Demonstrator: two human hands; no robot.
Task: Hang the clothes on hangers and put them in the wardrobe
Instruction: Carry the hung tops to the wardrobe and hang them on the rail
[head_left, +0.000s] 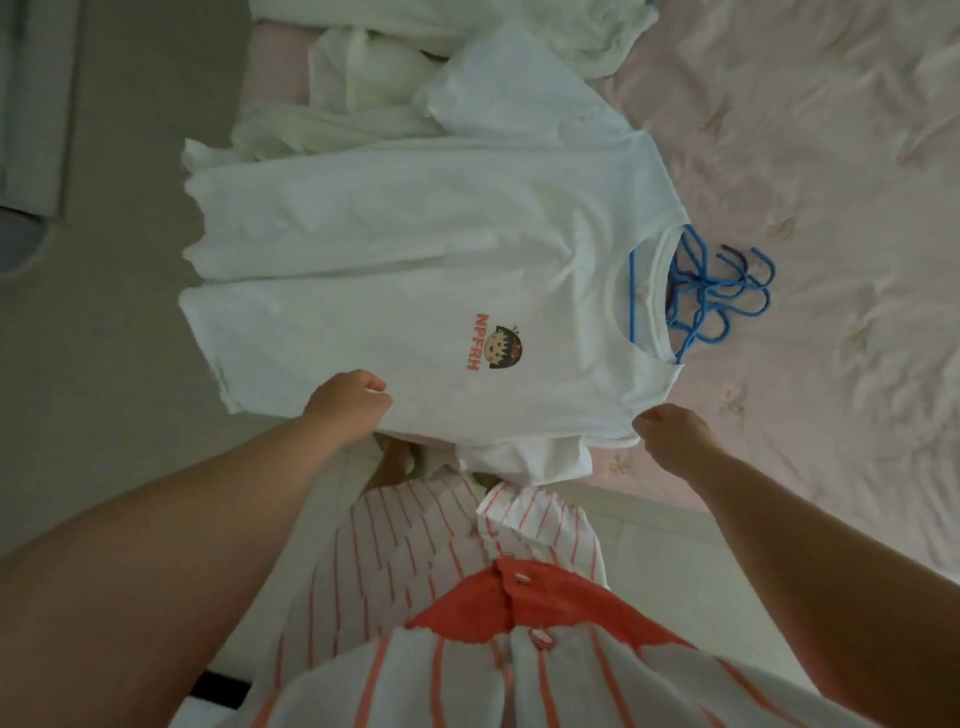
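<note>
Mostly, from the head camera, your fingertips are lost in cloth. The blue hangers (719, 296) lie in a tangle on the pink bedspread (831, 156), partly hidden under the collar of the white T-shirt (415, 270), and how many there are is hard to tell. Your left hand (350, 405), fingers curled, grips the shirt's near edge; your right hand (670, 431) pinches the near shoulder. The shirt lies flat, its hem past the bed's edge. Further white clothes (374, 88) are bunched behind it.

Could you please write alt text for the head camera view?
Both hands, left hand and right hand, grip the near edge of a white printed T-shirt spread on a pink quilted bed. Blue plastic hangers poke from its collar; other white clothes lie beyond.
</note>
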